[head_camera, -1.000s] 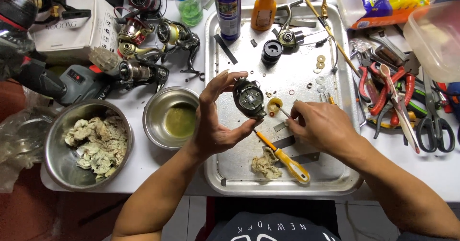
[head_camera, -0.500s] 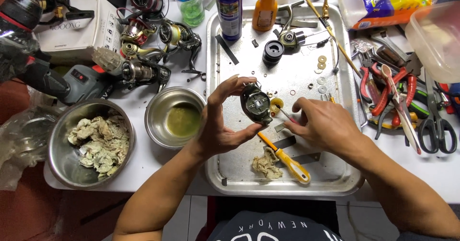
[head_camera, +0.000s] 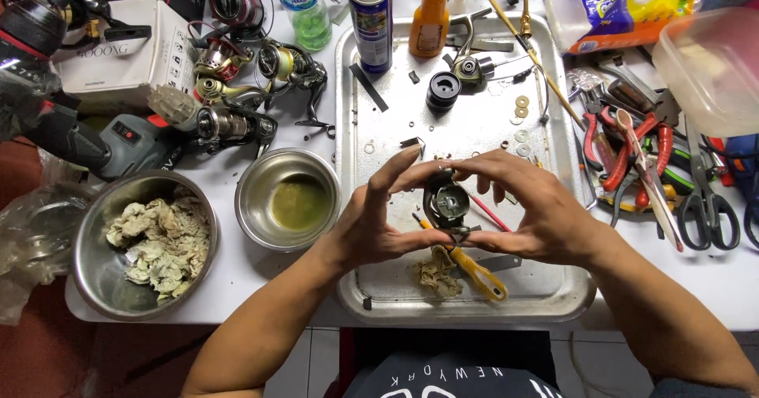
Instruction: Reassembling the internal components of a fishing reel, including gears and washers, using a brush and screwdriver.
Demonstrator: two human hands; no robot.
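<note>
the left hand point(head_camera: 371, 228) and the right hand point(head_camera: 530, 216) met at the centre of the frame, over the metal tray point(head_camera: 545, 299). between them they held a dark reel body point(head_camera: 445, 203), round and open-faced, lifted clear of the tray floor. the left thumb pressed in from below and its forefinger arched over the top; the right forefinger and thumb closed on the other side, so both grips were narrow and pinched on the reel body. a thin red stick point(head_camera: 490, 213) slanted out from under the right fingers.

just below the hands, on the tray, lay a yellow-handled screwdriver point(head_camera: 474, 267) and a dirty wad of rag point(head_camera: 436, 270), touching each other. higher on the tray, toward the top of the frame, stood a spray can point(head_camera: 370, 18) and an orange bottle point(head_camera: 431, 18), with a black cap point(head_camera: 443, 90) and small washers point(head_camera: 522, 120) scattered near them.

left of the tray sat a small steel bowl point(head_camera: 257, 200) of greenish liquid, and further left a larger bowl point(head_camera: 91, 264) heaped with used rags. several spinning reels point(head_camera: 237, 90) clustered at the upper left beside a white box point(head_camera: 118, 58). at the right edge of the frame lay red-handled pliers point(head_camera: 601, 145) and black scissors point(head_camera: 708, 216), and a clear plastic tub point(head_camera: 711, 66) sat at the upper right.
</note>
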